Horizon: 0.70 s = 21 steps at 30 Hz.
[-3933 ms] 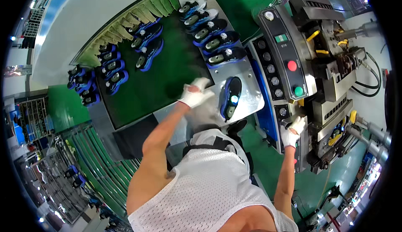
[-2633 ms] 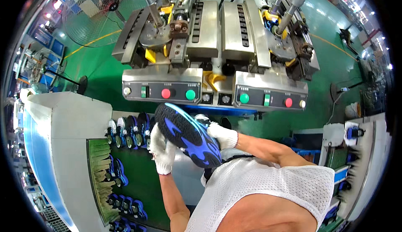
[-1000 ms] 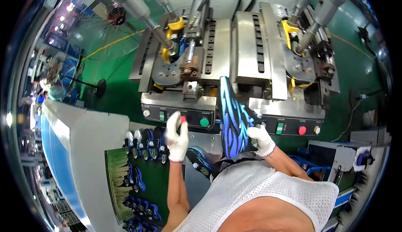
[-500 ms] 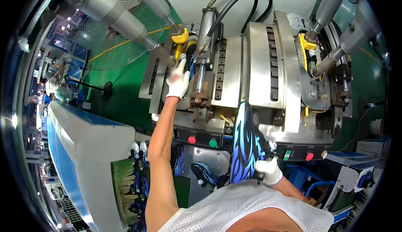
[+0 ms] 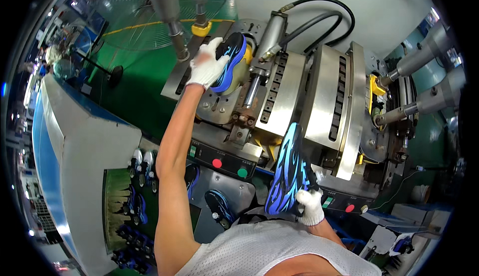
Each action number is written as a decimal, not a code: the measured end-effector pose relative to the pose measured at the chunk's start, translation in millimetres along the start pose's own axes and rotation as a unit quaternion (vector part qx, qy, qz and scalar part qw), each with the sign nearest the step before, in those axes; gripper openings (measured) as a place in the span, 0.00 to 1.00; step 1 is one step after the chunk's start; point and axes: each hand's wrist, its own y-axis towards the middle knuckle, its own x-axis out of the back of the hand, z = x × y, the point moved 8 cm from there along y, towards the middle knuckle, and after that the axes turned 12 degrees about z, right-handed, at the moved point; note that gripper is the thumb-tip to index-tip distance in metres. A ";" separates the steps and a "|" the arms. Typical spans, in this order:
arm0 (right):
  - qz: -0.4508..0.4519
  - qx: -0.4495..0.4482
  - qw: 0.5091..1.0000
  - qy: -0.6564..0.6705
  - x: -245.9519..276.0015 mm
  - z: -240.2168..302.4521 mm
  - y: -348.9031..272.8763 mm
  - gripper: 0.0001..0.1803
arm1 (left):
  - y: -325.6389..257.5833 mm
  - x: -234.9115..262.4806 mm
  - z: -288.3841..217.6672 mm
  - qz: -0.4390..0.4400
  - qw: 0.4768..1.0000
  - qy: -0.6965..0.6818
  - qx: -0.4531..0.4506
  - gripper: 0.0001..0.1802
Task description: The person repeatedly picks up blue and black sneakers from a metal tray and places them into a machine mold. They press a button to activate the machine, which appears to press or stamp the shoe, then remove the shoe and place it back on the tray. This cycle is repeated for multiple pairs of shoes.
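My left hand (image 5: pixel 204 67), in a white knit glove, grips a black and blue shoe (image 5: pixel 233 62) at the press machine's left station. That shoe is tilted, its bright blue sole edge turned toward the metal cylinder. My right hand (image 5: pixel 310 207), also gloved, holds a second shoe (image 5: pixel 285 176) close to my body by its heel end. This one has its blue, flame-patterned sole facing me and its toe pointing at the machine. Part of the right-hand fingers is hidden behind the shoe.
Above the left station hang a yellow pad (image 5: pixel 201 28) and a grey press rod (image 5: pixel 178 44). A control panel (image 5: pixel 229 165) with red and green buttons runs along the machine's front. More shoes (image 5: pixel 219 207) lie below it, and a rack (image 5: pixel 114 211) of shoes stands at left.
The left station's shoe has come up and turned in my left hand, and the yellow pad now stands away from it. My view has shifted. The right hand still holds its shoe.
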 end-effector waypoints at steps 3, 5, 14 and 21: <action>0.000 0.027 1.000 -0.001 -44.9 21.1 26.1 0.14 | -91.8 43.7 5.4 -0.100 0.992 -0.075 -0.032 0.37; 0.027 0.025 0.998 -0.055 -75.8 31.1 62.6 0.21 | -164.8 64.7 17.4 -0.134 0.988 -0.081 -0.009 0.39; 0.007 0.092 0.988 -0.124 -228.6 82.8 366.5 0.12 | -470.1 -7.0 134.4 -0.112 0.943 -0.113 0.292 0.39; -0.313 0.189 0.832 -0.417 -93.6 101.5 553.5 0.13 | -610.3 -91.7 154.0 -0.083 0.869 -0.091 0.479 0.36</action>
